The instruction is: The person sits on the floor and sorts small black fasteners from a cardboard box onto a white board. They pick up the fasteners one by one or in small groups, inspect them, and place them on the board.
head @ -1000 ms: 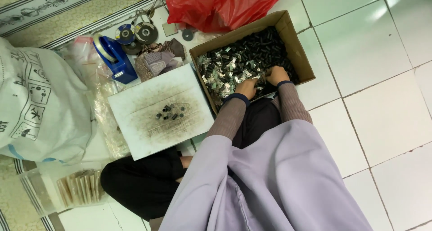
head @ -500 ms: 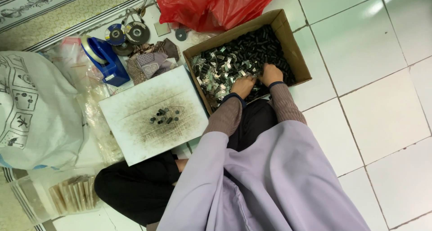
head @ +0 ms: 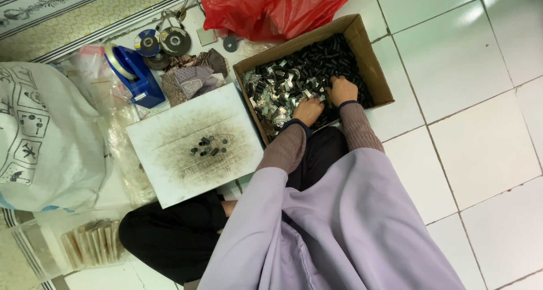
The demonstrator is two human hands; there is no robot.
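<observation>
Both hands are seen buried in a heap of small metal parts (head: 294, 81), black and silvery, which fills a cardboard box (head: 373, 58) set on the white tiled floor (head: 481, 143). The left hand (head: 308, 110) is laid palm down on the parts near the box's near wall, fingers curled into the heap; whether its grip is closed on any piece cannot be told. The right hand (head: 342, 90) is pressed into the parts just beside it, toward the middle of the box, and its grip is likewise hidden among the pieces. Ribbed brown cuffs are worn at both wrists, under a loose lilac garment (head: 339, 228).

Just left of the box, a white board (head: 169, 171) with a dark smudged centre is laid flat, and a small cluster of black pieces (head: 208, 147) is gathered on it. Beyond the board, a blue tape dispenser (head: 133, 72), some grinding discs (head: 164, 40) and a patterned cloth (head: 192, 78) are seen. A red plastic bag (head: 271, 7) is bunched behind the box, touching its far wall. A large white sack (head: 45, 137) is slumped at the far left, and a clear packet of brownish sheets (head: 85, 245) lies near the folded knee.
</observation>
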